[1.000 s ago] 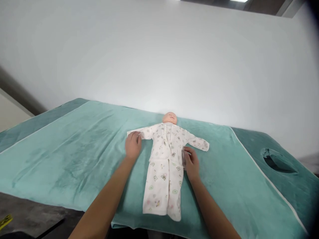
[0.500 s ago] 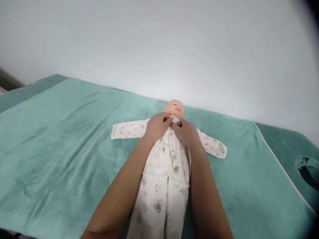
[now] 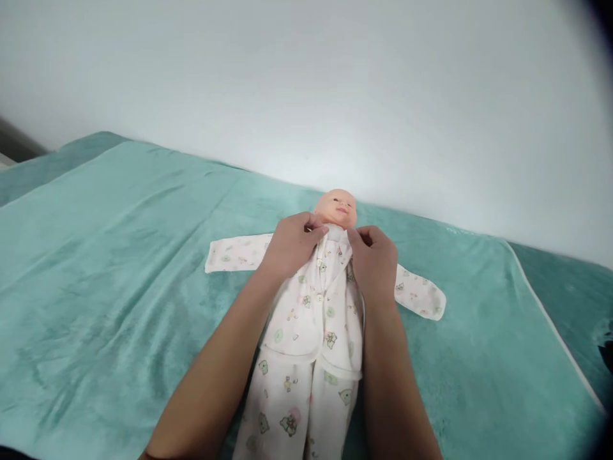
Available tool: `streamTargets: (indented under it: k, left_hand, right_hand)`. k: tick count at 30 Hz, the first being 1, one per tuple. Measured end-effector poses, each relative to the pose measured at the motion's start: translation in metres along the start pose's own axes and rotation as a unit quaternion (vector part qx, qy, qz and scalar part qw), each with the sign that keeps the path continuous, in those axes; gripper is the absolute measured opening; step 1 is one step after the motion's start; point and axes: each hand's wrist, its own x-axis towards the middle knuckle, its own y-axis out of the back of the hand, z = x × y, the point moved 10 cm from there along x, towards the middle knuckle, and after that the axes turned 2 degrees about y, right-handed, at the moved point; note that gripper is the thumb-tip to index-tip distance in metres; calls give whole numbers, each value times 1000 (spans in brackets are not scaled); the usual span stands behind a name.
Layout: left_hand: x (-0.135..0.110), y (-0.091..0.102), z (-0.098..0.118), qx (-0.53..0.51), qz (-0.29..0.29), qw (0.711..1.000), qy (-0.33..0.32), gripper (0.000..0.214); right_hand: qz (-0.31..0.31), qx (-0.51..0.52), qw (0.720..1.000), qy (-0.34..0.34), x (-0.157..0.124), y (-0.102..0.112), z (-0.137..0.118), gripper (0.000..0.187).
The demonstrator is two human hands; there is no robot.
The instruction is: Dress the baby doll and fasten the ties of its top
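A baby doll [image 3: 337, 206] lies on its back, dressed in a white printed baby jacket [image 3: 299, 313] and matching trousers [image 3: 282, 409]. Its sleeves stretch out to both sides. At the neckline my left hand [image 3: 293, 246] pinches the collar on the left, thumb against fingers. Opposite it, my right hand [image 3: 376, 259] pinches the other collar edge near the doll's chin. Between the hands a white layer shows at the neck. The jacket's front edges meet down the chest, where a small button or snap [image 3: 320, 298] is visible.
Under the doll spreads a wrinkled light green blanket [image 3: 143, 294] with a pale edge. Darker green cloth [image 3: 565, 275] shows beyond it at both sides. A white wall [image 3: 306, 89] rises right behind the doll's head. A dark object [image 3: 607, 354] is cut off at the right edge.
My hands have moved apart at the neckline, the right one further right, and the collar is spread wider. The view has shifted slightly.
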Motion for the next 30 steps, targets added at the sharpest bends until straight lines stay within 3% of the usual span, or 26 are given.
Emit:
streamTargets:
  k: [8,16,30]
  left_hand:
    - [-4,-21,-2,-171,-8,984,44,15]
    - [2,-31,-6,-200,-63,976,60,15]
    - [5,-32,-7,-218,-87,971,45,16]
  right_hand:
    - [-6,107,994,-26,-2,-13,13,26]
    - [-16,161,986,-33,-2,-18,21,28]
    - [11,225,973,-54,4,-19,36,27]
